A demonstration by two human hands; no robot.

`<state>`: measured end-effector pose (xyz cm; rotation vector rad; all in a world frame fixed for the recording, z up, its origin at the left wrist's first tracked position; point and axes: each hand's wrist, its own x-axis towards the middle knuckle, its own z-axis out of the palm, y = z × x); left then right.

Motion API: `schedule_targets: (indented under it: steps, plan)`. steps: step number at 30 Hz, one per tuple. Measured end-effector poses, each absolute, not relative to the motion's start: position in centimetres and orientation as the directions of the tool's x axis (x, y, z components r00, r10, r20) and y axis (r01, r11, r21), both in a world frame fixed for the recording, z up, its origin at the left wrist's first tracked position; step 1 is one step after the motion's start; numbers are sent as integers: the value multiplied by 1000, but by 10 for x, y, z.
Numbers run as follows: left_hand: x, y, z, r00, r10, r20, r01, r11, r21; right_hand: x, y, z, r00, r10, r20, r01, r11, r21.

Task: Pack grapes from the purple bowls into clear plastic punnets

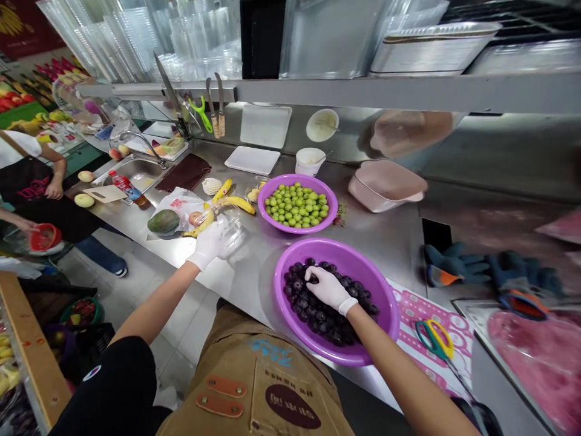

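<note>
Both of my hands wear white gloves. My left hand [209, 243] is closed on a clear plastic container [233, 233], held over the counter beside the bananas [240, 204]. My right hand [327, 288] reaches into a large purple basin [388, 290] full of dark grapes [320, 316]. Its thumb and fingers are curled together around a dark grape, mostly hidden by the fingers. Behind that basin stands a smaller purple bowl [333, 212] of round green fruit [297, 204].
A mango [163, 221] lies left of the bananas. Further along are a drink bottle [129, 189] and a sink [143, 171]. A pink basin [385, 184] stands at the back; scissors [438, 345] and dark work gloves [458, 263] lie right. Another person [39, 188] stands far left.
</note>
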<state>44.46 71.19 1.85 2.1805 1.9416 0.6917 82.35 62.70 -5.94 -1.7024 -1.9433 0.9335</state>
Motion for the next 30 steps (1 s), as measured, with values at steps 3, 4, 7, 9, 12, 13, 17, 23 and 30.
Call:
schedule_targets:
  steps: [3, 4, 7, 9, 12, 13, 17, 23, 30]
  plan:
    - [456, 671, -10, 192, 961, 200, 889, -257, 379, 828, 627, -46, -91, 991, -96, 623, -18, -782]
    - [464, 655, -24, 223, 958, 178, 877, -277, 393, 829, 626, -39, -58, 994, -94, 565, -45, -824]
    - [493, 612, -60, 276, 959, 66, 871, -279, 404, 822, 625, -14, -1, 987, -163, 348, -152, -925]
    - [508, 593, -73, 293, 956, 20, 879, -278, 387, 806, 626, 4, -21, 980, -196, 255, -185, -949]
    - [512, 580, -76, 281, 955, 98, 843, -294, 451, 765, 633, 23, -152, 978, -142, 230, -105, -968]
    - [509, 577, -75, 236, 960, 153, 825, -281, 490, 748, 637, 25, -211, 971, -115, 241, -62, -968]
    - [492, 569, -81, -125, 963, 240, 746, -68, 663, 679, 660, 14, -427, 898, -103, 492, 135, -860]
    - [491, 574, -107, -306, 930, 203, 644, 45, 763, 619, 678, -17, -576, 751, -325, 722, 280, -632]
    - [489, 592, -119, -325, 928, 183, 717, 116, 687, 697, 664, 3, -485, 874, -21, 693, 369, -619]
